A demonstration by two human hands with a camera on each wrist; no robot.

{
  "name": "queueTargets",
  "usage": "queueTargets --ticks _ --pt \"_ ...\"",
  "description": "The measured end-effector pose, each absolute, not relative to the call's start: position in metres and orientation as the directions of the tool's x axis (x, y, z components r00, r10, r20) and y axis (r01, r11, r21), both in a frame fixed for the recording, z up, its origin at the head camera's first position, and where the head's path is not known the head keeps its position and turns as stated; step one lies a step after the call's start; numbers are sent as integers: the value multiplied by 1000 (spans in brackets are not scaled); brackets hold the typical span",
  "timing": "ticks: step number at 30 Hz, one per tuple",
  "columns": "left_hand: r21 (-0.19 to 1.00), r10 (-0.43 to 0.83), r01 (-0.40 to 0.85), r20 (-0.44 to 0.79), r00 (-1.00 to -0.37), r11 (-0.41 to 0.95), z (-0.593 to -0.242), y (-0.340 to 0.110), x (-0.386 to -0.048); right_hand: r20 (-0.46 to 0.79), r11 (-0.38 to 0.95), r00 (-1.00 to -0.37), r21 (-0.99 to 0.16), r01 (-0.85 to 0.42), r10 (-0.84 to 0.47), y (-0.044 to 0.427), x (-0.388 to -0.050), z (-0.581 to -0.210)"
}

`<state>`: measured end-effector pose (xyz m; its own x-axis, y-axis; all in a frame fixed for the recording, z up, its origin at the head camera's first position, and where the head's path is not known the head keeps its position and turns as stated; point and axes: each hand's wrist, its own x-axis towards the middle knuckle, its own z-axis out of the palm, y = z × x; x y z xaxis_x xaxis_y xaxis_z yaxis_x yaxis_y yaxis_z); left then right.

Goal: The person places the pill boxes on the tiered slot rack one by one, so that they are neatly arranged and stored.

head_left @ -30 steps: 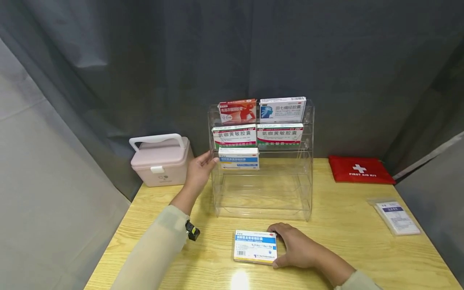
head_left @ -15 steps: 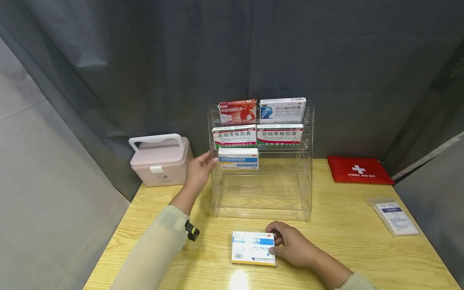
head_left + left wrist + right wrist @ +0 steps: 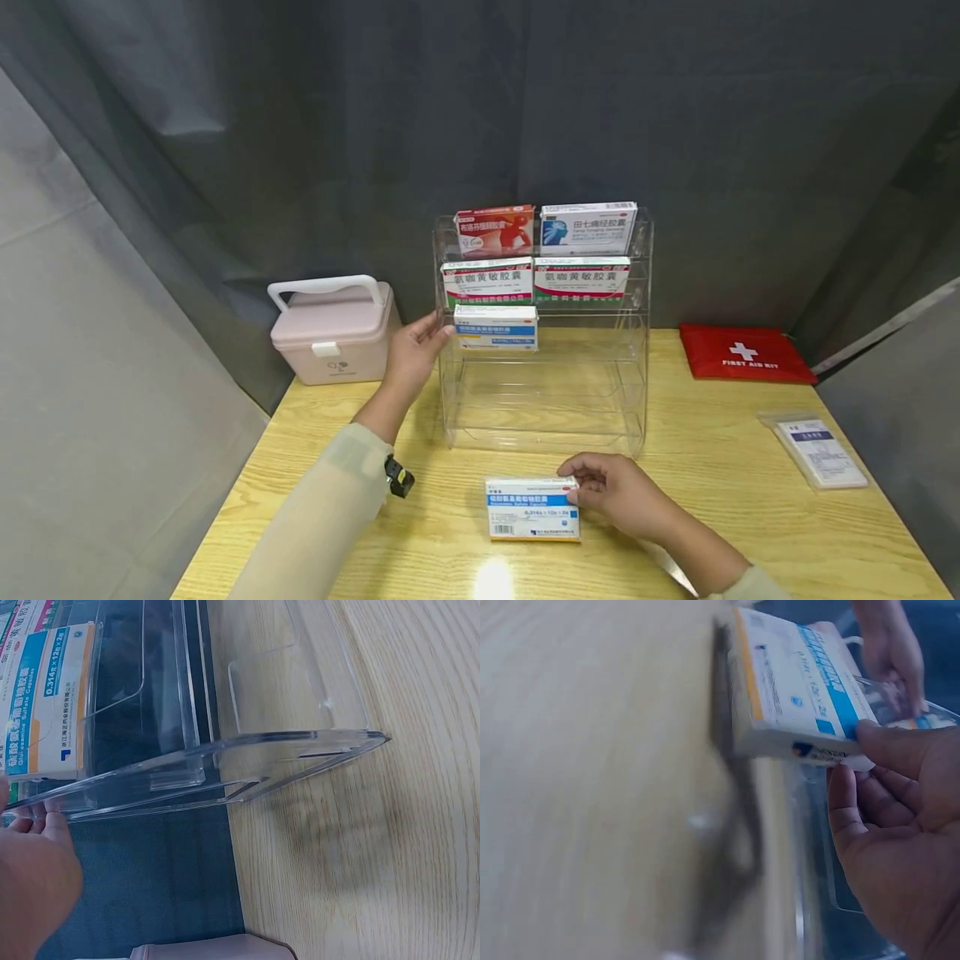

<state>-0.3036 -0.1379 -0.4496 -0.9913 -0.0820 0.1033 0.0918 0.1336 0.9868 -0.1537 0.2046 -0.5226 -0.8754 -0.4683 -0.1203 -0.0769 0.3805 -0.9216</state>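
My right hand (image 3: 621, 493) pinches the upper right corner of a white and blue medicine box (image 3: 531, 521), thumb on its printed front. In the right wrist view the medicine box (image 3: 791, 682) is tilted, with its lower end towards the table. My left hand (image 3: 415, 354) holds the left side edge of a clear acrylic display rack (image 3: 543, 437); in the left wrist view its fingers (image 3: 56, 825) lie against the side panel. Close to that hand, a matching blue and white medicine box (image 3: 495, 331) stands on the rack's third tier.
Higher tiers carry a red box (image 3: 495, 232), a white box (image 3: 587, 229) and two green-edged boxes (image 3: 487, 285). A pink case (image 3: 333, 333) stands left of the rack. A red first aid pouch (image 3: 742, 353) and a bagged white pack (image 3: 821, 454) lie on the right.
My right hand has raised the medicine box from lying on the table to a more upright tilt, its grip now at the top right corner. The left hand keeps its place on the rack.
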Motion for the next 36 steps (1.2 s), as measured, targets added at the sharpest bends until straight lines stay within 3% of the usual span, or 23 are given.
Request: queueTargets --ticks 7,13,20,26,36 --pt "988 -82 92 103 -991 122 -451 -137 -304 7 266 -931 -958 -111 -364 231 -176 -477" --pt "987 -81 91 102 -991 129 -450 -137 -303 134 386 -979 -904 -184 -154 255 -198 -415" --pt "988 -78 88 99 -992 129 -449 -136 -302 289 493 -953 -844 -209 91 256 -226 -368" --pt "987 -84 85 96 -992 135 -451 -138 -302 366 512 -912 -827 -230 183 241 -239 -360" --pt "987 -85 98 109 -990 128 -450 -137 -303 468 546 -863 -781 -303 189 229 -258 -382"
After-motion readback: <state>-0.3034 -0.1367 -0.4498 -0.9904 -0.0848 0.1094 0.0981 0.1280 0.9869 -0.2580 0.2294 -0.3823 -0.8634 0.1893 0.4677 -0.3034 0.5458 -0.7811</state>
